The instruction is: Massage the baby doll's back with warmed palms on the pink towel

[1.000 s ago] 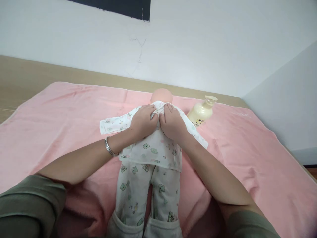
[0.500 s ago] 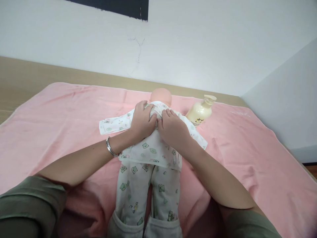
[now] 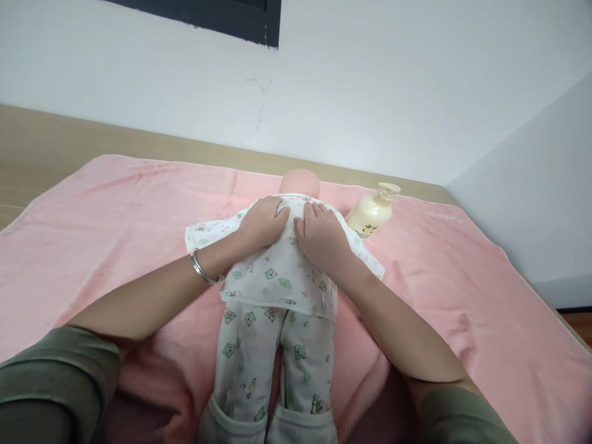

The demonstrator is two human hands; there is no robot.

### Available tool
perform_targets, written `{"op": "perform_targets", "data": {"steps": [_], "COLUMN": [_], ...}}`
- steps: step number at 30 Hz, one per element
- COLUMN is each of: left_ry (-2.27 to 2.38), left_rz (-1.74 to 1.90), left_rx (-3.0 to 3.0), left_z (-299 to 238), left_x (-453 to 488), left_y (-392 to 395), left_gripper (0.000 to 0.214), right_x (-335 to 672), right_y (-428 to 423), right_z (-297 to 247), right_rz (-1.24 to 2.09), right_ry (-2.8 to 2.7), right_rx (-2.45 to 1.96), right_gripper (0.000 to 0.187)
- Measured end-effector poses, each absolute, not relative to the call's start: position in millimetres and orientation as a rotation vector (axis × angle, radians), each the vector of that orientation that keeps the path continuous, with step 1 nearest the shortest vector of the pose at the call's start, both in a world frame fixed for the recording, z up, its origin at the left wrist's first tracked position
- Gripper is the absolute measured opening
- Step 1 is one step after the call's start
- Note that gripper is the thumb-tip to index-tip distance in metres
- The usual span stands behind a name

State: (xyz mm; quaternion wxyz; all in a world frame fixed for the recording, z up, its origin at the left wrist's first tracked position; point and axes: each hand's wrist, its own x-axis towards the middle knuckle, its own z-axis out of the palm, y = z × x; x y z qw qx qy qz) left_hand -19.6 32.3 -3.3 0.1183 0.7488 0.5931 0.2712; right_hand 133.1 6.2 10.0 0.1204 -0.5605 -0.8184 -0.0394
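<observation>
A baby doll [image 3: 300,183] lies face down, its bald head at the far end. It wears a white printed top [image 3: 282,280] and matching trousers [image 3: 252,357]. My left hand [image 3: 263,222] lies on the left side of its upper back, thumb out toward the middle. On the right side of the upper back rests my right hand [image 3: 321,234], fingers pointing away from me and thumb apart. Both palms press on the cloth, and neither hand grips anything. A silver bangle [image 3: 201,268] circles my left wrist.
A cream pump bottle [image 3: 372,213] lies tilted right of the doll's shoulder, partly hidden by it. Pink blanket [image 3: 115,228] spreads beneath everything over a wooden surface [image 3: 92,132]. A white wall [image 3: 346,92] rises behind, bearing a dark panel [image 3: 231,18].
My hands have moved apart, the left one outward to the left. The bunched cloth between my thumbs now lies smoother. The view has shifted slightly.
</observation>
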Motion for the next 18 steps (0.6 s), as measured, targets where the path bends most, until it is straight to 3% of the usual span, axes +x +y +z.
{"op": "perform_targets", "data": {"steps": [5,9,13,18], "left_ry": [1.785,1.771,1.667,1.732], "left_rz": [0.717,0.815,0.944,0.806], "left_rx": [2.257,2.387,2.51,2.338], "left_z": [1.3,-3.7,-9.1,-0.2], "left_x": [-18.6,-11.1,-4.1,-8.1], "left_y": [30.4,15.5,1.3,9.3], "left_gripper": [0.026,0.025,0.027,0.02], "right_x": [130.8,136.7,140.4,136.5], "right_y": [-16.1,0.3,26.4,11.8], "right_z": [12.4,12.3,8.7,3.6], "right_rz": [-0.286,-0.078,0.07,-0.168], "right_ry": [-2.491,-2.462,-2.344,-2.429], "right_rx": [-1.522,-1.504,-1.654,-1.548], "right_gripper": [0.039,0.034,0.042,0.041]}}
